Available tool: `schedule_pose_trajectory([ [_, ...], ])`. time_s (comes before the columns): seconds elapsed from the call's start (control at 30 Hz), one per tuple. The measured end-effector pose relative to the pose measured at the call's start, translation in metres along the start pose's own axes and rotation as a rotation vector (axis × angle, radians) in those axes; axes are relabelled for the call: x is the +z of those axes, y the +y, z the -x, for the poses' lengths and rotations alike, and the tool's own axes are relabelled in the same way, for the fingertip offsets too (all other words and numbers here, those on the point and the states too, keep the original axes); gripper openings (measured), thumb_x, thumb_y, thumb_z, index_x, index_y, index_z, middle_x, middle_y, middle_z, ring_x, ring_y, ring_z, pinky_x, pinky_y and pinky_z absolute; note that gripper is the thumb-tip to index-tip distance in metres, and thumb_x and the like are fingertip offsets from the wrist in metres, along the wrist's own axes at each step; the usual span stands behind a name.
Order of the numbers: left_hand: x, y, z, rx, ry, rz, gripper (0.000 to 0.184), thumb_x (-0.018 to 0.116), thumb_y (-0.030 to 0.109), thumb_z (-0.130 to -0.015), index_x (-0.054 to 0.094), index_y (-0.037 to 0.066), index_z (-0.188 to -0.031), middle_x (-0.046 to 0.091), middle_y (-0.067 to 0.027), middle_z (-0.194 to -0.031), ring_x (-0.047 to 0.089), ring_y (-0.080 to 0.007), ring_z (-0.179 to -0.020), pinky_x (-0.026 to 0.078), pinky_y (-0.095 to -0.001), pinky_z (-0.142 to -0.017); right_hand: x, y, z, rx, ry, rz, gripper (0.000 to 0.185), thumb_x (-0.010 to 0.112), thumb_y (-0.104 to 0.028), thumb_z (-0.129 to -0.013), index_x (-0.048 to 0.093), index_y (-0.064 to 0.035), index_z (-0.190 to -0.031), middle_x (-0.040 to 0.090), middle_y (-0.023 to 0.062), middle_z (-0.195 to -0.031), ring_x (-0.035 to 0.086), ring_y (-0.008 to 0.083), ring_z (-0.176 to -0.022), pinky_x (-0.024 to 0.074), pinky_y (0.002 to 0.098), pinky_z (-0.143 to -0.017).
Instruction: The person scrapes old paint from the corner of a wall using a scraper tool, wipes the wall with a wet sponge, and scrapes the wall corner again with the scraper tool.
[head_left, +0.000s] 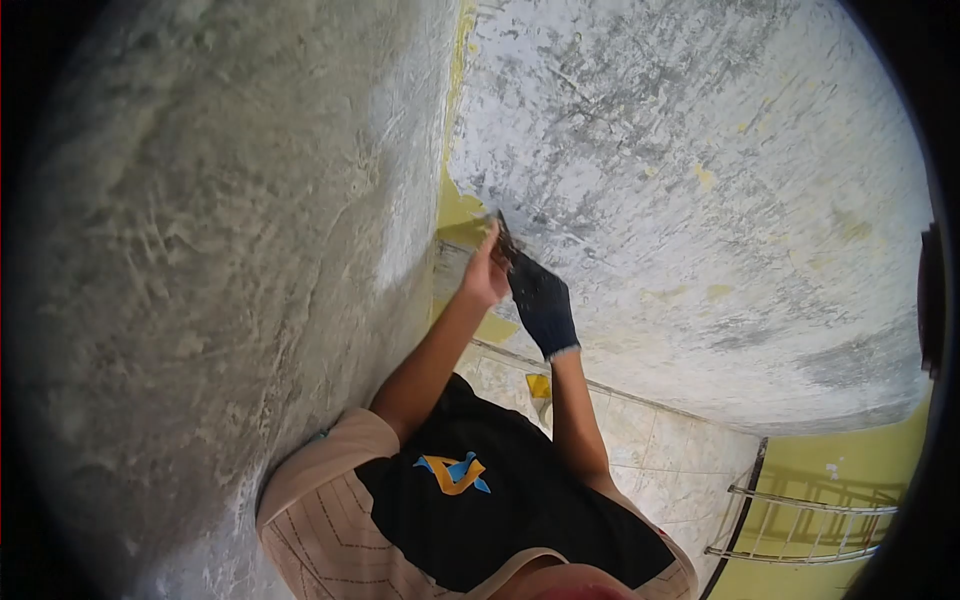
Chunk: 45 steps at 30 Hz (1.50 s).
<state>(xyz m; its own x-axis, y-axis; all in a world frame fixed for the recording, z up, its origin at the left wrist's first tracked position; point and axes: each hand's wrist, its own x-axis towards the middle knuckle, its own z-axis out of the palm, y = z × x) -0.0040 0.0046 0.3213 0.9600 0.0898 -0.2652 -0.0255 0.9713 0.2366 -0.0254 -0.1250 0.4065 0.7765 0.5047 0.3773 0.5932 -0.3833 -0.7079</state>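
My right hand (541, 298), in a dark knitted glove, is closed round a thin dark flat tool (506, 236), which looks like a scraper. The tool's far end is at the wall (620, 170), close to the corner. My left hand (486, 266) is bare, its fingers pressed together against the tool's left side. Around the tool, the wall surface is rough grey and white, with yellow-green paint (460, 216) beside it. The exact finger grip is partly hidden.
A grey plastered wall (230, 220) stands close on the left. Below are pale floor tiles (635, 425) with a small yellow object (539, 386) on them. A metal ladder (815, 555) is at the lower right, near a yellow-green wall (850, 460).
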Motion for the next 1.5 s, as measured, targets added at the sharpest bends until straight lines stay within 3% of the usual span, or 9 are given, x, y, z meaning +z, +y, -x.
schedule_pose_trajectory([
  [0.1, 0.023, -0.005, 0.010, 0.011, 0.014, -0.005, 0.023, 0.070, 0.040, -0.095, 0.067, 0.017, -0.094, 0.069, 0.0031, -0.083, 0.066, -0.0136, -0.077, 0.056, -0.0328, -0.075, -0.003, -0.005, 0.007, 0.125, 0.082, -0.094, 0.027, 0.060, -0.016, -0.095, 0.070, -0.0018, -0.116, 0.070, 0.0235, -0.107, 0.066, 0.0419, -0.100, 0.0539, 0.0430, -0.086],
  [0.37, 0.017, 0.000, 0.010, -0.084, 0.001, -0.011, 0.027, 0.065, 0.045, -0.097, 0.068, 0.018, -0.097, 0.070, 0.0000, -0.082, 0.069, -0.0196, -0.083, 0.056, -0.0423, -0.082, -0.012, -0.007, -0.008, 0.122, 0.018, -0.114, 0.028, 0.062, -0.014, -0.094, 0.069, -0.0006, -0.118, 0.070, 0.0239, -0.108, 0.069, 0.0392, -0.100, 0.0545, 0.0409, -0.085],
  [0.43, 0.017, 0.005, 0.007, -0.011, -0.002, -0.027, 0.028, 0.065, 0.045, -0.097, 0.068, 0.018, -0.096, 0.070, 0.0000, -0.082, 0.070, -0.0206, -0.081, 0.056, -0.0471, -0.081, 0.001, 0.009, -0.017, -0.049, -0.038, 0.123, 0.029, 0.062, -0.015, -0.095, 0.069, -0.0008, -0.119, 0.071, 0.0229, -0.107, 0.069, 0.0382, -0.099, 0.0543, 0.0397, -0.084],
  [0.7, 0.003, -0.001, 0.000, -0.101, -0.172, -0.001, 0.031, 0.059, 0.049, -0.100, 0.068, 0.019, -0.102, 0.074, -0.0023, -0.099, 0.070, -0.0210, -0.097, 0.055, -0.0482, -0.090, -0.002, 0.030, -0.016, 0.054, -0.088, -0.009, 0.029, 0.059, -0.020, -0.096, 0.071, -0.0058, -0.118, 0.070, 0.0237, -0.106, 0.068, 0.0398, -0.097, 0.0546, 0.0427, -0.083],
  [0.83, 0.009, 0.010, 0.010, -0.065, -0.078, -0.054, 0.032, 0.060, 0.050, -0.098, 0.067, 0.019, -0.104, 0.072, -0.0004, -0.103, 0.068, -0.0203, -0.096, 0.053, -0.0485, -0.085, -0.002, 0.017, -0.008, -0.015, -0.064, -0.054, 0.027, 0.058, -0.020, -0.096, 0.072, -0.0052, -0.115, 0.070, 0.0239, -0.104, 0.067, 0.0410, -0.095, 0.0543, 0.0439, -0.081],
  [0.9, -0.007, -0.004, -0.004, -0.087, 0.014, -0.028, 0.036, 0.060, 0.053, -0.098, 0.066, 0.018, -0.105, 0.071, -0.0032, -0.098, 0.068, -0.0244, -0.103, 0.052, -0.0555, -0.092, -0.015, 0.010, -0.004, 0.191, -0.067, -0.116, 0.028, 0.062, -0.019, -0.095, 0.071, -0.0043, -0.117, 0.072, 0.0224, -0.105, 0.069, 0.0379, -0.098, 0.0540, 0.0404, -0.083],
  [1.03, 0.024, 0.017, 0.014, -0.009, -0.047, -0.075, 0.034, 0.065, 0.053, -0.095, 0.064, 0.021, -0.105, 0.068, -0.0003, -0.099, 0.066, -0.0203, -0.094, 0.050, -0.0543, -0.092, -0.004, 0.025, -0.025, 0.003, -0.151, 0.057, 0.030, 0.064, -0.019, -0.094, 0.070, -0.0027, -0.119, 0.072, 0.0218, -0.108, 0.070, 0.0344, -0.098, 0.0536, 0.0378, -0.086],
  [1.17, 0.001, 0.010, 0.000, -0.033, 0.073, -0.094, 0.043, 0.060, 0.057, -0.096, 0.060, 0.018, -0.113, 0.066, -0.0001, -0.107, 0.063, -0.0229, -0.107, 0.047, -0.0549, -0.098, -0.016, 0.019, -0.011, 0.128, -0.112, -0.238, 0.029, 0.063, -0.018, -0.095, 0.070, -0.0006, -0.117, 0.072, 0.0218, -0.106, 0.070, 0.0346, -0.095, 0.0531, 0.0369, -0.085],
  [1.5, 0.006, 0.009, -0.002, 0.041, 0.010, -0.132, 0.039, 0.063, 0.059, -0.094, 0.063, 0.021, -0.106, 0.065, 0.0040, -0.100, 0.061, -0.0154, -0.105, 0.041, -0.0613, -0.100, -0.019, 0.013, -0.022, 0.025, -0.122, -0.092, 0.028, 0.063, -0.017, -0.096, 0.070, 0.0000, -0.116, 0.072, 0.0223, -0.102, 0.072, 0.0284, -0.091, 0.0539, 0.0374, -0.082],
])
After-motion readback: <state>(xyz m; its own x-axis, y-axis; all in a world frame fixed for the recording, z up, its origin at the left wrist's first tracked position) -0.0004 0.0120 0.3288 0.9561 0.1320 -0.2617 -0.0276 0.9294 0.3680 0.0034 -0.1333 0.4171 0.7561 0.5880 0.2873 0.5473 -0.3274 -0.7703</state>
